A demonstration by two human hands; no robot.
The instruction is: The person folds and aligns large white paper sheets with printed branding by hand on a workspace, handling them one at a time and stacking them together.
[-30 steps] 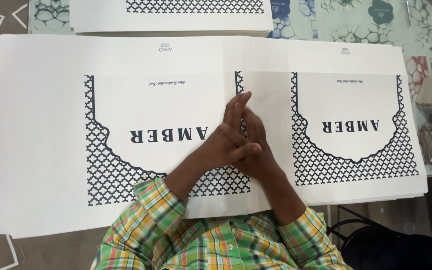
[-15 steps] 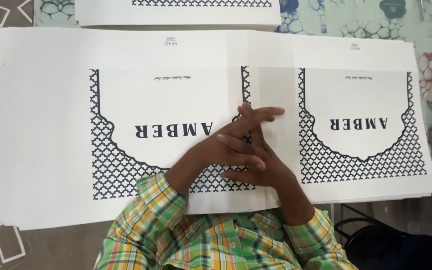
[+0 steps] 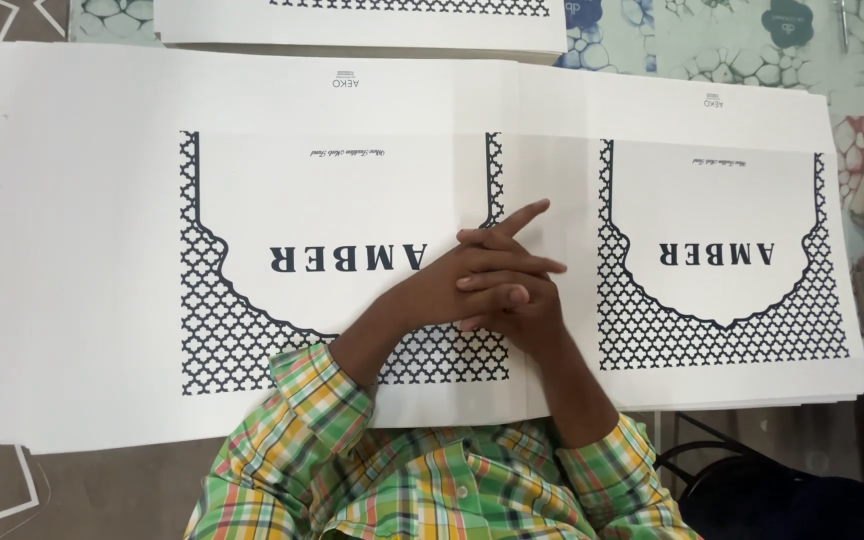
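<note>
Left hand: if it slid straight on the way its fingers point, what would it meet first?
The left hand lies over the right hand, fingers pointing right. It would likely cross bare white sheet, then the right lattice border.

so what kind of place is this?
Probably a print or packaging workshop. Both hands, left hand over right hand, rest on a stack of large printed sheets with a lattice pattern; a second stack lies beyond, and paper offcuts lie on the floor.

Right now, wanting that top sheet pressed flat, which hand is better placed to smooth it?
Right, probably: the right hand lies directly on the white printed sheet, while the left hand rests on top of it.
</note>
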